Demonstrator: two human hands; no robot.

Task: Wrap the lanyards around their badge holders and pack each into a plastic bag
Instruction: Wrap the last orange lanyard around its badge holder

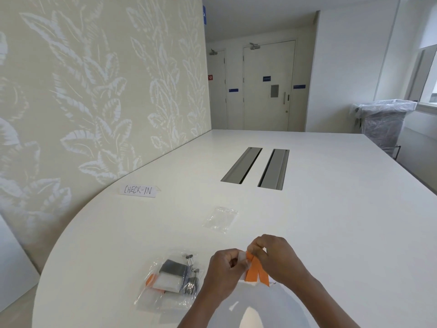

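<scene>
Both hands work just above the white counter, near its front edge. The left hand has its fingers curled round the edge of a clear rectangular plastic badge holder, and the right hand pinches the flat orange fabric lanyard against the top of that holder; two orange strands hang down between the hands. Just left of the hands lie filled clear plastic bags, holding wrapped badge holders with grey and orange lanyards and metal clips. Beyond the hands, apart from them, an empty clear plastic zip bag lies flat. Farther off and to the left of the hands stands a white folded paper sign reading "CHECK-IN".
</scene>
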